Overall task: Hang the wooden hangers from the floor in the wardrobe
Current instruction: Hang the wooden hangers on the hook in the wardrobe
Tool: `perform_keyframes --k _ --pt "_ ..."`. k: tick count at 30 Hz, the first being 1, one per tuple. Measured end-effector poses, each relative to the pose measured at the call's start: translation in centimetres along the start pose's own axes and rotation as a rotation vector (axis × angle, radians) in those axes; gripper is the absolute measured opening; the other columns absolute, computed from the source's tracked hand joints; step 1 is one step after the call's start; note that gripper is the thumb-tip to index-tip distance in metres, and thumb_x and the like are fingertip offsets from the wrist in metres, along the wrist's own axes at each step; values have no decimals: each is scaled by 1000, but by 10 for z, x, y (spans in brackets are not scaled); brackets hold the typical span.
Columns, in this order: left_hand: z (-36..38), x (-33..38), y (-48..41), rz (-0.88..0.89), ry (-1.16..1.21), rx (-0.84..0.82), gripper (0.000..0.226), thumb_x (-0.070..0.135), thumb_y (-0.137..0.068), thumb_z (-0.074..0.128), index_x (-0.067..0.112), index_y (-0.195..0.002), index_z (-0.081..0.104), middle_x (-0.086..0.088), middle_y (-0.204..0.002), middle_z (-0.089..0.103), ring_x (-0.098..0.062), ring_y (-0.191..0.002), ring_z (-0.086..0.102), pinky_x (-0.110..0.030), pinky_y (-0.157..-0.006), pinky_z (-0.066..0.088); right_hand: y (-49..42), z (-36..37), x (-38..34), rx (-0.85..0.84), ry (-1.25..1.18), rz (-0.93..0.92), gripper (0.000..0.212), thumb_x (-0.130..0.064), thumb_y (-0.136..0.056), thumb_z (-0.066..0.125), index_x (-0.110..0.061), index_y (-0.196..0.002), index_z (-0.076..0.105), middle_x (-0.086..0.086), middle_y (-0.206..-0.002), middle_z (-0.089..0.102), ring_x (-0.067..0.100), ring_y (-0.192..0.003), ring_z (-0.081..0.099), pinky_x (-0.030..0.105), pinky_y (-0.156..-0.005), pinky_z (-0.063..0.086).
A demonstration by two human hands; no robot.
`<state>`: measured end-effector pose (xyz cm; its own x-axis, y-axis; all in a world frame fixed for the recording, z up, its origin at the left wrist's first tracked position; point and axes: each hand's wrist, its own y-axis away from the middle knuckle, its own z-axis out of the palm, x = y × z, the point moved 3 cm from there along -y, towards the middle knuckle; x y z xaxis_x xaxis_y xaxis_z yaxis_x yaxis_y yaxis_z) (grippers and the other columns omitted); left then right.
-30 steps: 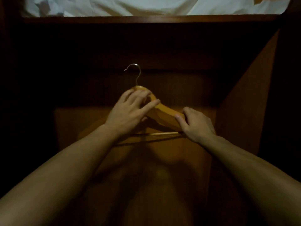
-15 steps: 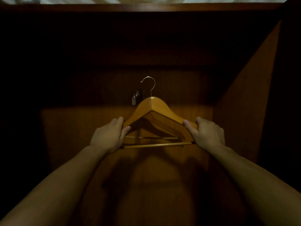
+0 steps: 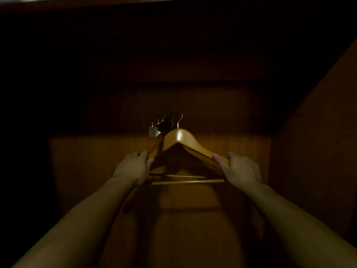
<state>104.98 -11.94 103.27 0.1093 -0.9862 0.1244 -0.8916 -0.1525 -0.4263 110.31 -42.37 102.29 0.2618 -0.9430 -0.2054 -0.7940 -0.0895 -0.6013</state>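
Note:
Inside the dark wardrobe I hold a wooden hanger [image 3: 181, 139] upright by its two ends. My left hand [image 3: 133, 167] grips the left arm and my right hand [image 3: 238, 168] grips the right arm. A second wooden hanger [image 3: 157, 145] sits just behind the first, its edge and lower bar showing. The metal hooks [image 3: 176, 117] reach up at a metal rail bracket [image 3: 156, 128] on the back panel; whether a hook rests on it is unclear in the dim light.
The wardrobe's wooden back panel [image 3: 96, 171] is lit low down and black higher up. A wooden side wall [image 3: 313, 151] closes in on the right. The left side is in deep shadow.
My left hand slid from the hanger's neck down to its left end. Both hands carried the hanger forward, bringing its hook up to the metal bracket.

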Motion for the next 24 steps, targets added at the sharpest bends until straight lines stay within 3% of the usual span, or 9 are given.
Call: perform_keyframes --k 7,11,17,24 --pt "12 -14 -25 -78 0 38 42 48 -103 26 21 -128 46 -10 -124 52 -27 -115 49 -41 -91 45 -22 28 -8 -33 -50 -5 63 -77 -89 14 -26 -87 50 -3 -83 59 19 -79 61 39 -75 54" --pt "27 -18 -25 -111 9 46 41 48 -103 26 22 -127 46 -10 -123 52 -27 -114 49 -41 -88 45 -26 38 -15 -29 -30 -52 63 -77 -86 10 -26 -88 47 -5 -82 53 17 -77 58 36 -70 51" --pt "46 -26 -29 -163 -11 -8 44 48 -103 25 23 -135 44 -10 -131 52 -29 -120 48 -43 -92 46 -28 56 -21 -99 3 -72 65 -76 -84 5 -26 -93 46 -6 -85 52 17 -81 59 38 -76 53" --pt "52 -28 -47 -178 -9 -26 43 48 -103 27 22 -132 46 -12 -130 53 -31 -120 50 -45 -92 46 -40 69 -21 -116 -42 -71 58 -74 -90 12 -27 -94 46 -7 -84 53 14 -78 57 35 -73 51"
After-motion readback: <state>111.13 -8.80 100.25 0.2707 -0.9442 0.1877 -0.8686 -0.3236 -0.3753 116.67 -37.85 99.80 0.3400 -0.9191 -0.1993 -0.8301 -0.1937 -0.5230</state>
